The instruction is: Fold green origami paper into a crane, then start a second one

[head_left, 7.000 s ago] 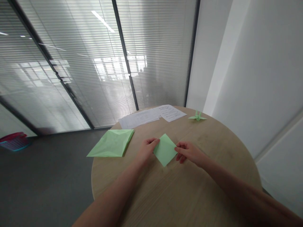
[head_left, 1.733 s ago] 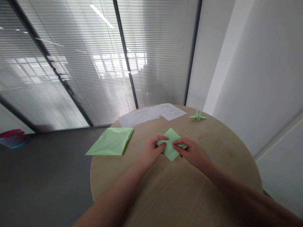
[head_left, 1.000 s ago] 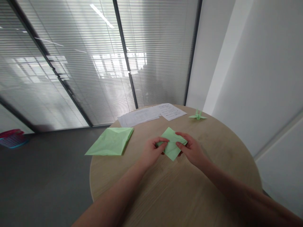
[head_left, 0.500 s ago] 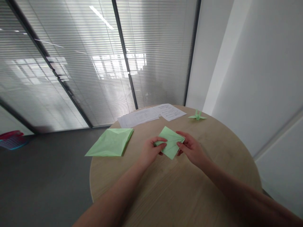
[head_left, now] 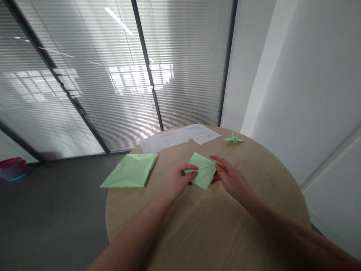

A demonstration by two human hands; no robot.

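Note:
A small folded square of light green paper (head_left: 202, 171) is held just above the round wooden table (head_left: 214, 226), near its middle. My left hand (head_left: 178, 180) pinches the paper's left corner between thumb and fingers. My right hand (head_left: 228, 176) grips its right corner, with fingers under the paper and the thumb on top. The paper shows creases running across it.
A larger green sheet (head_left: 130, 171) lies flat at the table's left edge, partly overhanging. White printed papers (head_left: 180, 136) lie at the far edge. A small green paper crane (head_left: 234, 138) stands at the far right. Glass walls with blinds rise behind; a pink basket (head_left: 12, 169) sits on the floor at left.
The flat square was lifted off the table and is now held by both corners. In the last second my right hand slid outward to the right corner, with the paper tilting slightly.

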